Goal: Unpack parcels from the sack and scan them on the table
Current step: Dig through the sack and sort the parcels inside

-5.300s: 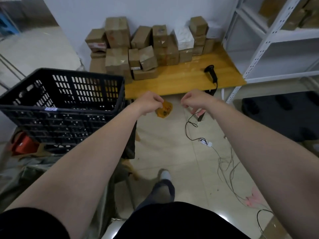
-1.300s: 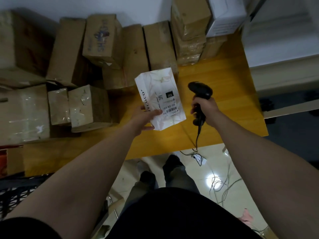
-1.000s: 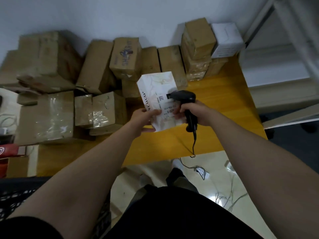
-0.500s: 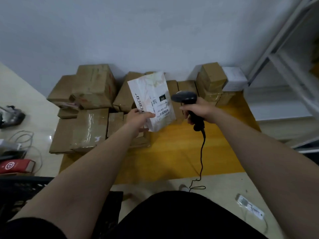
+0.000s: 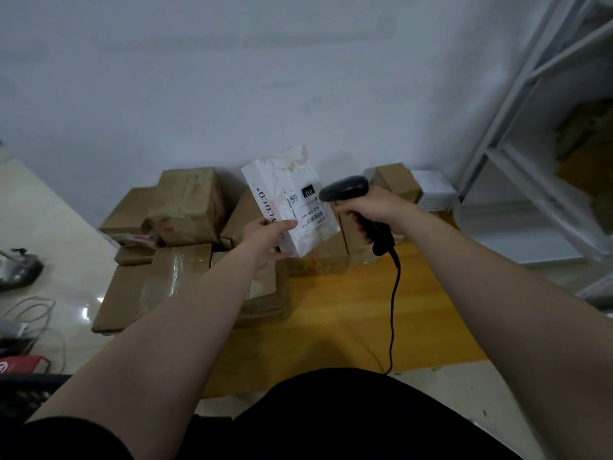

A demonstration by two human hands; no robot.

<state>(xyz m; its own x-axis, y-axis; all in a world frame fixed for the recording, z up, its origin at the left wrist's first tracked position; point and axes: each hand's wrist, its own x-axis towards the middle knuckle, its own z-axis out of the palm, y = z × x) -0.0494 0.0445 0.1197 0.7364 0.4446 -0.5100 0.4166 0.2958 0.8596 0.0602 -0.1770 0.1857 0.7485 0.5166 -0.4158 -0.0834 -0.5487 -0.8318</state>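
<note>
Well, at the bottom of the frame two bare forearms rise out of a black garment [image 5: 298, 419] and stretch away over the wooden counter [image 5: 348, 327]. At frame centre the left grip [image 5: 265, 234] pinches the lower corner of a white parcel [image 5: 282, 190], thumb laid across its front. It holds the parcel up and tilted above the counter, label toward us. Just right of it the right grip [image 5: 371, 210] is wrapped round the handle of a black scanner [image 5: 345, 189], whose head points at the label; whether they touch I cannot tell. Its cable [image 5: 394, 293] hangs to the counter's near edge. Beyond, brown cardboard boxes [image 5: 185, 207] stack against the wall, partly hidden by the left arm and the parcel. The label's fine print is unreadable. At the right edge a white shelf unit [image 5: 530, 134] is cut off and blurred.
</note>
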